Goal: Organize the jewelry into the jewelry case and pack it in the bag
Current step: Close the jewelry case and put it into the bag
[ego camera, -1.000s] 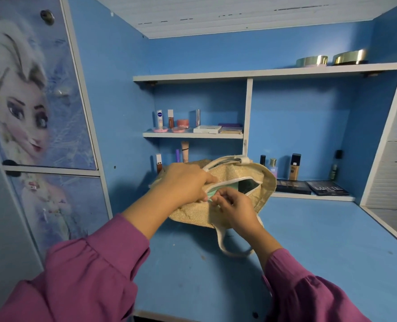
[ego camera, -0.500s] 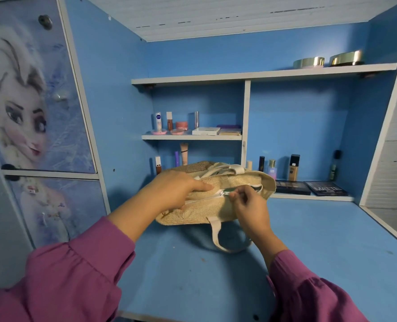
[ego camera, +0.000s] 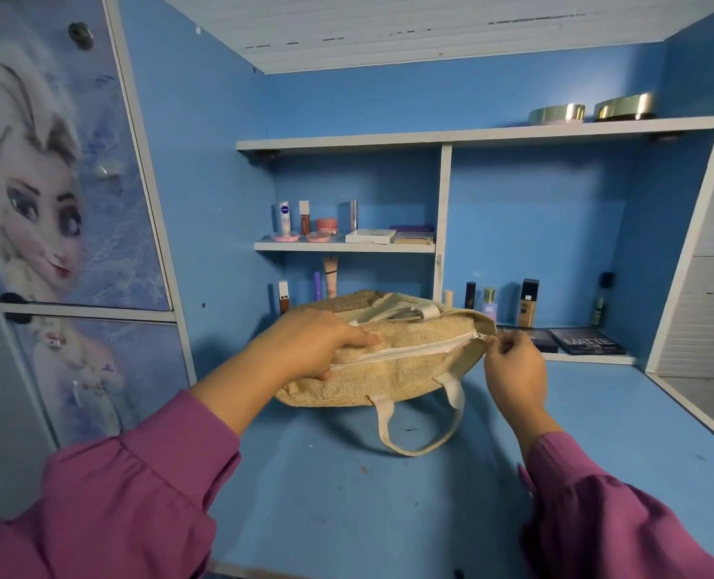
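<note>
A tan woven bag with cream handles lies on the blue desk. Its white zipper runs shut across the top. My left hand grips the bag's left end, thumb under the zipper line. My right hand pinches the zipper pull at the bag's right end. The jewelry case is hidden inside the bag.
Cosmetics bottles and dark palettes stand along the back ledge to the right. A small shelf holds tubes and flat boxes. Two round tins sit on the top shelf. A printed cabinet door is at left.
My right hand has pulled the zipper to the right along the bag's top, closing the opening. The green case seen inside earlier is now covered.
</note>
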A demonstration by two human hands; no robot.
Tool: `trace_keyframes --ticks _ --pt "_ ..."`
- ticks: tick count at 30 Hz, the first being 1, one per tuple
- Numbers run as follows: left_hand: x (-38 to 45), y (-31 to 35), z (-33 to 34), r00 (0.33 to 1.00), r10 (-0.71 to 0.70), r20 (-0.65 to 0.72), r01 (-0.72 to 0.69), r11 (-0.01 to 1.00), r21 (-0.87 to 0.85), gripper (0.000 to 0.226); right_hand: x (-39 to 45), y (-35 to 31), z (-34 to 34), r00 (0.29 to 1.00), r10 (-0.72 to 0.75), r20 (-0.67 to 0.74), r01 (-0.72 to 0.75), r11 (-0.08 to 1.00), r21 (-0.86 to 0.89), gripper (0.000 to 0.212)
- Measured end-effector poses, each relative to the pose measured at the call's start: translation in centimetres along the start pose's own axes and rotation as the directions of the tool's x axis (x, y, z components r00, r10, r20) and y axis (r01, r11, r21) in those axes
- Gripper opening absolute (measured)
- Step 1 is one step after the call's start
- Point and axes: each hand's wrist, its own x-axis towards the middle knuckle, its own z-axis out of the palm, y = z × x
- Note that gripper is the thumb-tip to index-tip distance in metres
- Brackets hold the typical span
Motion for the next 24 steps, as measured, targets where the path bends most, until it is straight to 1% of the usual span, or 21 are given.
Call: trace_keyframes --ticks 3,5,7,9,11,12,14,16,18,19,20,21,22,23,24 --pt "0.2 0.3 0.2 1.0 -0.005 0.016 0.005 1.0 -0.007 0.083 0.6 0.5 -0.1 0.999 0.036 0.019 -0.036 0.999 -0.015 0.016" --pt "0.4 0.6 0.4 1.0 -0.015 0.028 0.016 0.999 -0.027 0.084 0.6 0.5 -0.1 0.998 0.062 0.032 -0.063 0.997 0.039 0.015" --pt "0.6 1.2 0.2 0.998 -0.033 0.061 0.038 0.996 -0.082 0.084 0.3 0.4 0.0 0.991 0.121 0.062 -0.128 0.984 0.122 0.017" --pt "0.6 2.2 -0.2 0.996 -0.028 0.081 0.037 0.993 -0.113 0.082 0.0 0.3 0.1 0.974 0.189 0.122 -0.213 0.951 0.222 0.025" --pt "0.7 3.4 -0.5 0.996 -0.024 0.084 0.033 0.994 -0.106 0.078 -0.3 -0.2 0.2 0.945 0.245 0.217 -0.304 0.901 0.309 0.04" --pt "0.8 4.1 -0.6 0.997 -0.02 0.077 0.028 0.994 -0.106 0.076 -0.4 -0.5 0.2 0.932 0.259 0.256 -0.337 0.879 0.338 0.049" --pt "1.2 5.5 -0.6 0.998 -0.01 0.065 0.018 0.993 -0.121 0.069 -0.4 -1.1 0.1 0.915 0.254 0.315 -0.357 0.871 0.336 0.062" --pt "1.6 7.3 -0.8 0.998 0.01 0.062 -0.002 0.991 -0.133 0.061 -0.1 -1.5 0.1 0.894 0.236 0.38 -0.377 0.854 0.358 0.064" --pt "1.8 8.8 -1.2 0.995 0.052 0.084 -0.039 0.988 -0.15 0.054 0.3 -1.5 -0.1 0.856 0.27 0.44 -0.45 0.808 0.381 0.064" --pt "1.8 9.4 -1.7 0.989 0.091 0.115 -0.068 0.979 -0.19 0.05 0.2 -1.8 -0.4 0.845 0.28 0.456 -0.466 0.804 0.369 0.061" --pt "2.0 9.7 -2.4 0.983 0.125 0.133 -0.083 0.956 -0.281 0.048 0.1 -2.3 -0.8 0.819 0.302 0.487 -0.504 0.784 0.362 0.056" --pt "2.0 9.7 -3.0 0.975 0.162 0.152 -0.086 0.907 -0.411 0.047 0.2 -2.7 -1.0 0.794 0.329 0.511 -0.54 0.767 0.346 0.05" --pt "2.4 9.3 -3.2 0.974 0.174 0.145 -0.07 0.839 -0.54 0.048 0.4 -2.8 -1.4 0.768 0.364 0.527 -0.566 0.77 0.294 0.044" --pt "2.9 8.4 -3.5 0.983 0.146 0.114 -0.048 0.795 -0.605 0.049 0.5 -3.1 -1.8 0.745 0.397 0.537 -0.576 0.789 0.216 0.037" --pt "3.7 7.1 -3.3 0.995 0.07 0.067 -0.007 0.74 -0.673 0.052 0.7 -3.3 -2.2 0.737 0.419 0.53 -0.556 0.822 0.122 0.032"
